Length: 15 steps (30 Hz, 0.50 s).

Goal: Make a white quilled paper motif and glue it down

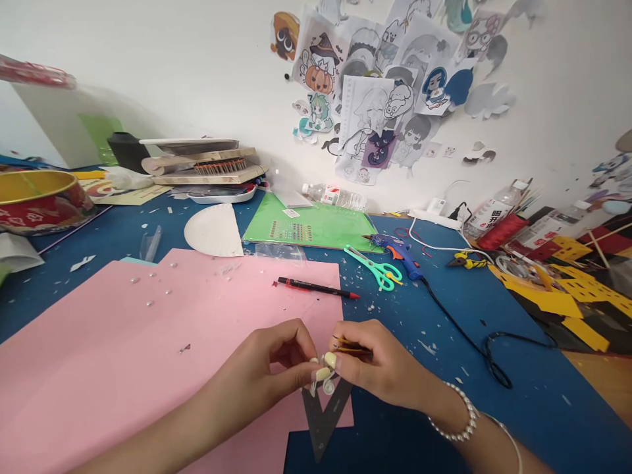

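where a blue worktop (494, 368) fills the lower view, a large pink sheet (123, 355) covers most of its left half, and a white wall (197, 66) behind carries a cluster of cartoon drawings (380, 92). next in size, a green sheet (316, 227) lies further back near the middle, with a plastic bottle (336, 195) on its side just behind it. yellow paper cutouts (563, 289) spread along the right edge. a round red and gold tin (39, 197) sits at the far left, and a stack of boards and trays (202, 164) stands behind the pink sheet. a white half-round paper piece (214, 230) lies at the pink sheet's top edge. a blue glue gun (402, 253) rests right of the green sheet, its black cord (474, 336) trailing toward the near right, with mint green scissors (378, 266) just beside it. a black pen with a red tip (316, 288) lies on the pink sheet.

near the bottom centre, both hands meet. the left hand (266, 375) and right hand (385, 368) pinch, fingertips together, a small white coiled piece (326, 385) at the top of a grey v-shaped card piece (326, 415), which hangs over the near edge of the pink sheet. the right grip also clasps thin dark and yellow sticks (351, 346). a pearl bracelet (459, 415) circles the right wrist.
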Available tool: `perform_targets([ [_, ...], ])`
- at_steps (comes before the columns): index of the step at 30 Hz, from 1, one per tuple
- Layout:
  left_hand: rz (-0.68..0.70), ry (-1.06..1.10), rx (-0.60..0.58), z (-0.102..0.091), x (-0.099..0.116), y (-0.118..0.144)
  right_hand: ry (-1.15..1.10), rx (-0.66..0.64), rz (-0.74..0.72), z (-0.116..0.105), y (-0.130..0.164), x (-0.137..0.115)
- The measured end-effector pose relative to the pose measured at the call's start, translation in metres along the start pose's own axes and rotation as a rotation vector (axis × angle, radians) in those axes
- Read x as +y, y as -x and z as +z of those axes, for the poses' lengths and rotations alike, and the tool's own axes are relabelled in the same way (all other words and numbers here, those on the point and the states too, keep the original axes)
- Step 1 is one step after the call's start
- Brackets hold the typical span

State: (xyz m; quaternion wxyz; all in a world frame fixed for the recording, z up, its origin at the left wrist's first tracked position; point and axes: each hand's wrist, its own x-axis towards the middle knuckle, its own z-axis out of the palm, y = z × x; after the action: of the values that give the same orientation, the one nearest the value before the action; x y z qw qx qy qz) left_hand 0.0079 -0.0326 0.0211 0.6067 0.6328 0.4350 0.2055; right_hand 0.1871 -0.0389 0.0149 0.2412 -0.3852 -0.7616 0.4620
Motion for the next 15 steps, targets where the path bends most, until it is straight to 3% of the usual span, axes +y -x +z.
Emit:
perform_targets([
  [9,0.021,0.058,-0.094,0.001,-0.0042,-0.0007,-0.001,-0.012,0.02,0.0009,0.0001,0.0015],
  [15,-0.082,0.24,-0.198,0.0019,-0.005,0.0001,-0.013,0.005,0.009,0.0027,0.0,-0.0005],
])
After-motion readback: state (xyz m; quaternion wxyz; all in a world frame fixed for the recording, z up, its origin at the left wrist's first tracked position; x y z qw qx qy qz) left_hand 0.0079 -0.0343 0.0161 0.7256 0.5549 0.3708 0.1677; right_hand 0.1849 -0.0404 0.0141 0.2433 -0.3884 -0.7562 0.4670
